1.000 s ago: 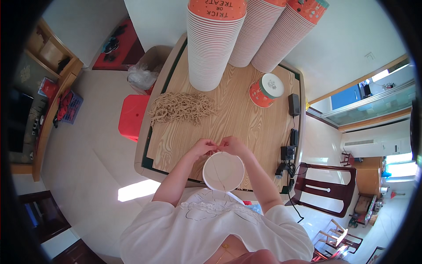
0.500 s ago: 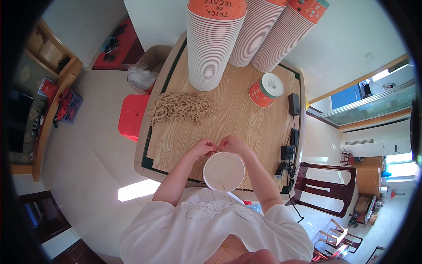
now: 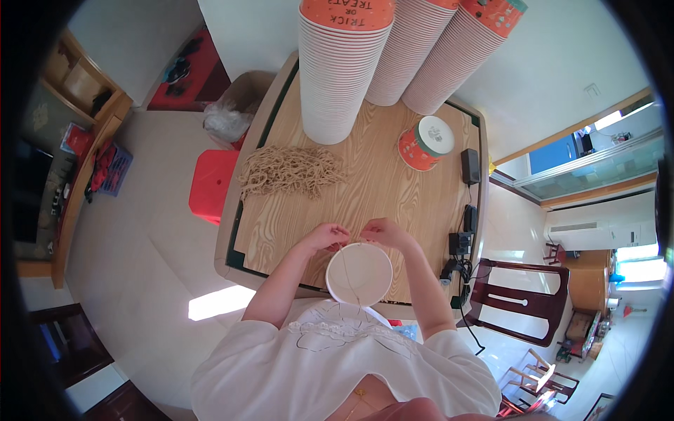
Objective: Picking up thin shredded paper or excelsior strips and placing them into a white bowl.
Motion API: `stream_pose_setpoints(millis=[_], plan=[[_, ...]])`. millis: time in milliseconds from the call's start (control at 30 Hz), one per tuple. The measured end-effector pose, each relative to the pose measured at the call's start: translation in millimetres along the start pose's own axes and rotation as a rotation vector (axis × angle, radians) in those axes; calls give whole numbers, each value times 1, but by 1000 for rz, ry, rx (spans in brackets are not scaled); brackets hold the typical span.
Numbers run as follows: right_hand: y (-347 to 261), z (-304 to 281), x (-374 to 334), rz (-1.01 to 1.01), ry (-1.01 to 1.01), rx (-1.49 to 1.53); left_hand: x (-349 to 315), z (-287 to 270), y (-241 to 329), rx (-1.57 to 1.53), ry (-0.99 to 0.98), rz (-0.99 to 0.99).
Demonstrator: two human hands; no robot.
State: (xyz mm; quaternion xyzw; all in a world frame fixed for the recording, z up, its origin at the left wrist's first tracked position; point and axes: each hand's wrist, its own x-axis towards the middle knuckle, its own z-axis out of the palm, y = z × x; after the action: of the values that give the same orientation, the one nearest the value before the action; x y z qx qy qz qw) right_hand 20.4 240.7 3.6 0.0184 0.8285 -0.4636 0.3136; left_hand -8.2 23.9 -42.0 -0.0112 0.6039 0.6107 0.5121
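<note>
A white-lined paper bucket (image 3: 372, 289) stands at the table's near edge against my body, its mouth facing up. A thin tan cord (image 3: 347, 265) crosses its opening from the far rim to the near rim. At the far rim, my left hand (image 3: 328, 237) pinches the cord by the left side. My right hand (image 3: 382, 233) is closed a little to the right, its fingertips on what looks like the cord's end; the exact grip is too small to make out. A pile of tan cords (image 3: 291, 172) lies beyond my left hand.
Tall stacks of paper buckets (image 3: 337, 77) stand at the back. An orange bucket with a white lid (image 3: 425, 144) sits at the right. Black power adapters (image 3: 460, 243) and cables line the right edge. A red stool (image 3: 210, 186) is left; a dark wooden chair (image 3: 519, 298) is right.
My hands have drawn apart at the far rim, the right one moving to the right. The bucket has shifted very slightly to the right.
</note>
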Motion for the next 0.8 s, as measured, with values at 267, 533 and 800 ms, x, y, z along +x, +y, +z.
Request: stream_pose_setpoints(millis=[267, 533, 800], plan=[[-5, 4, 2, 69, -6, -41, 11, 9, 0, 39, -52, 23], [-16, 13, 6, 137, -53, -53, 18, 11, -5, -47, 59, 73], [-1, 13, 9, 66, -99, 2, 18, 11, -4, -32, 85, 106]])
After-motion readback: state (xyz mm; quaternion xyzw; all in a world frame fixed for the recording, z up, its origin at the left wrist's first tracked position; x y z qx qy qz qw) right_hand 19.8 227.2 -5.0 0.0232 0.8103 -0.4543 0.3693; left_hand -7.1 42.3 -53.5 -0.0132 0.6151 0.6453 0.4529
